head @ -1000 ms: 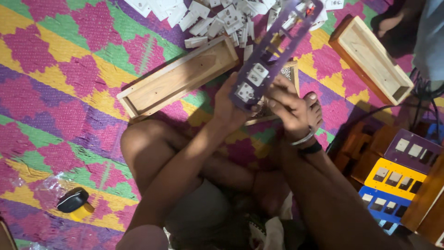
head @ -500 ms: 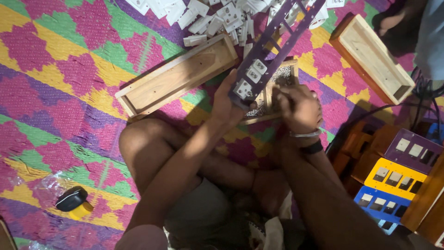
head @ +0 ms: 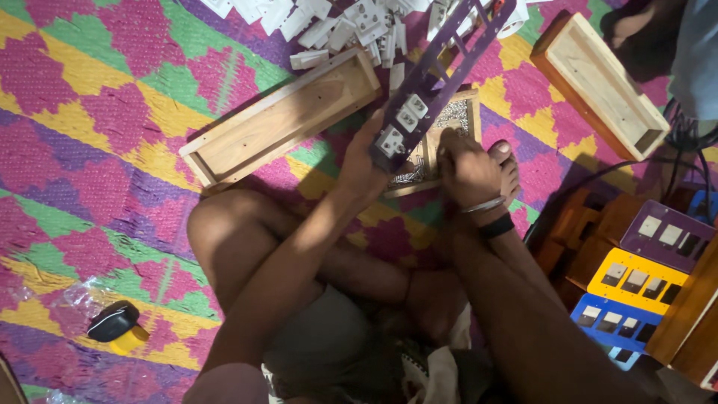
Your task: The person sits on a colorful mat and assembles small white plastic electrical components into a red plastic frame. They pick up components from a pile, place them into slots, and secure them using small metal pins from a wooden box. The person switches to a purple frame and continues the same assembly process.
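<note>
My left hand (head: 364,166) grips the purple switch plate (head: 437,71) while my right hand (head: 465,161) pinches into the screw tray (head: 441,142); a loose pinch could scatter screws

Both arms are bare — no sleeves. The right hand (head: 467,168) has two bands on its wrist: a thin silver bangle (head: 485,205) and, just behind it, a black band (head: 496,225). Bare legs — grey shorts (head: 329,337).

An empty long wooden box (head: 280,120) lies beside scattered white switches (head: 336,22).
</note>
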